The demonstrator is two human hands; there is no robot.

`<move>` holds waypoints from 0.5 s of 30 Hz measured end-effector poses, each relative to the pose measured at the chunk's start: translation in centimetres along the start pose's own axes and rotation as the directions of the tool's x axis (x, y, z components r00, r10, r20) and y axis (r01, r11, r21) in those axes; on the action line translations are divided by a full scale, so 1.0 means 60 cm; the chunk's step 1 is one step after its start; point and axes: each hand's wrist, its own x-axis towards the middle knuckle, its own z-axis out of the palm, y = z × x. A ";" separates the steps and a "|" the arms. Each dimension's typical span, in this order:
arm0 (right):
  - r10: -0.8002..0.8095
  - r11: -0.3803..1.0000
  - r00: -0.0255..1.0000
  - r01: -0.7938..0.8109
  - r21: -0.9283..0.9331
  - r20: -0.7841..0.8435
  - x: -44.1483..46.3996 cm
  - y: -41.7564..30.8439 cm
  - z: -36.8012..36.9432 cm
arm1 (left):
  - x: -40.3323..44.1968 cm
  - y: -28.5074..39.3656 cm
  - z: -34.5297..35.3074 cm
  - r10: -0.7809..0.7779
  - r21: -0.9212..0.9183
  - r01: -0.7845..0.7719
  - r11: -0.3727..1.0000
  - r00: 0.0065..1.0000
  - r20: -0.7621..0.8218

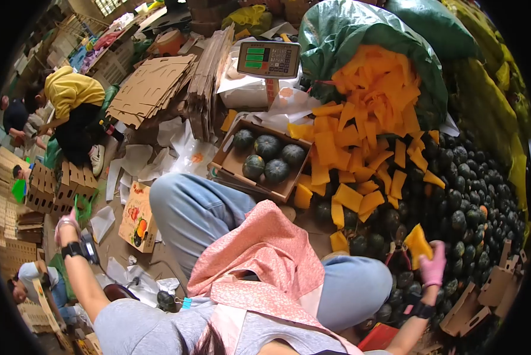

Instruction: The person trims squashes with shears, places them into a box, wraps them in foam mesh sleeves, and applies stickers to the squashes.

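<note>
My right hand (434, 264), in a pink glove, grips a flat yellow-orange piece (418, 245) that looks like a foam fruit sleeve. It is above the pile of small dark green pumpkins (467, 201), close to red-handled clippers (398, 255). Far out to the left is my left hand (68, 223), also pink-gloved, beside a bright green mesh (83, 208); its fingers are too small and blurred to read. In front of my knees, a cardboard box (225, 158) holds several pumpkins (267, 146). More orange sleeves (366, 89) spill from a green sack (330, 29).
A scale display (269, 60) stands behind the box. Flat cardboard stacks (150, 89) lean at the back left. A printed fruit carton (139, 216) and plastic scraps lie by my left knee. A person in a yellow top (73, 92) bends over at the left.
</note>
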 end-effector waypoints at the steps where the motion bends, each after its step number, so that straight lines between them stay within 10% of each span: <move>1: 0.002 1.000 0.999 -0.003 -0.018 -0.045 0.012 -0.029 -0.039 | -0.020 0.025 -0.018 0.001 -0.190 0.000 0.982 1.000 0.009; 3: -0.060 0.993 0.998 0.060 -0.099 0.007 0.035 -0.072 -0.115 | -0.073 0.094 -0.070 0.004 -0.549 0.011 0.836 1.000 0.026; 5: -0.182 0.973 0.983 0.175 -0.153 -0.033 0.041 -0.108 -0.180 | 0.001 0.136 -0.078 0.395 -0.108 -0.501 0.859 0.781 -0.483; 6: -0.058 0.982 0.997 0.067 -0.178 0.059 0.044 -0.140 -0.220 | -0.006 0.217 -0.123 0.422 -0.074 -0.495 0.866 0.802 -0.422; 8: -0.045 0.998 0.999 0.046 0.053 -0.023 0.023 -0.203 -0.261 | -0.057 0.383 -0.153 0.636 0.138 -0.719 0.681 0.488 -0.597; 9: -0.027 0.997 0.996 0.021 -0.072 -0.082 0.003 -0.243 -0.279 | -0.116 0.471 -0.182 0.686 0.208 -0.694 0.689 0.532 -0.496; 10: -0.033 0.999 0.993 0.031 -0.022 -0.114 -0.014 -0.255 -0.294 | -0.121 0.529 -0.182 0.827 0.412 -0.762 0.499 0.276 -0.490; 14: -0.023 0.998 0.993 0.015 -0.067 -0.118 -0.061 -0.270 -0.314 | -0.087 0.773 -0.092 0.887 0.241 -0.969 0.044 -0.073 -0.457; 15: -0.084 0.988 0.987 0.065 -0.140 -0.136 -0.062 -0.267 -0.296 | -0.129 0.825 -0.099 0.931 0.105 -0.994 0.035 -0.006 -0.366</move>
